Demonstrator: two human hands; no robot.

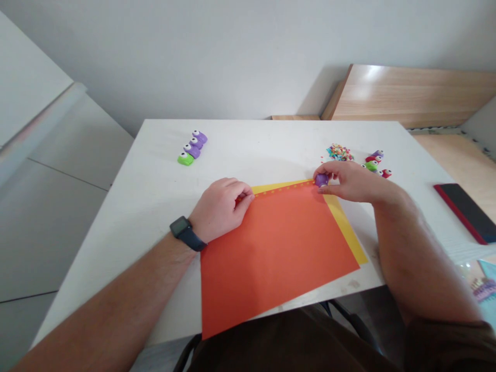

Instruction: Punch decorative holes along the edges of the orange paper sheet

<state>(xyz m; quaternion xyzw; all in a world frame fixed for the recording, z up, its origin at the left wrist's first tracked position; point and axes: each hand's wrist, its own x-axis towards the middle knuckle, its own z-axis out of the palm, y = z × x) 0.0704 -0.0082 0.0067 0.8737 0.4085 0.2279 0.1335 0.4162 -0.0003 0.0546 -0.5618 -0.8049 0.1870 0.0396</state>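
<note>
An orange paper sheet point(279, 248) lies over a yellow paper sheet point(344, 227), whose margin shows along the top and right. A row of small holes runs along the orange sheet's upper edge, with yellow showing through. At the upper right corner, my right hand point(346, 181) grips a small purple paper punch point(321, 180) between thumb and fingers. My left hand point(222, 209), with a dark watch on its wrist, is closed in a pinch on the orange sheet's upper left edge; its fingertips are partly hidden.
Colourful paper bits point(340, 152) are heaped behind my right hand. Beside them stand several punches with googly eyes point(374, 160). A row of purple and green punches point(192, 147) is at the back left. A black-and-red notebook-like item point(468, 212) lies at the right edge.
</note>
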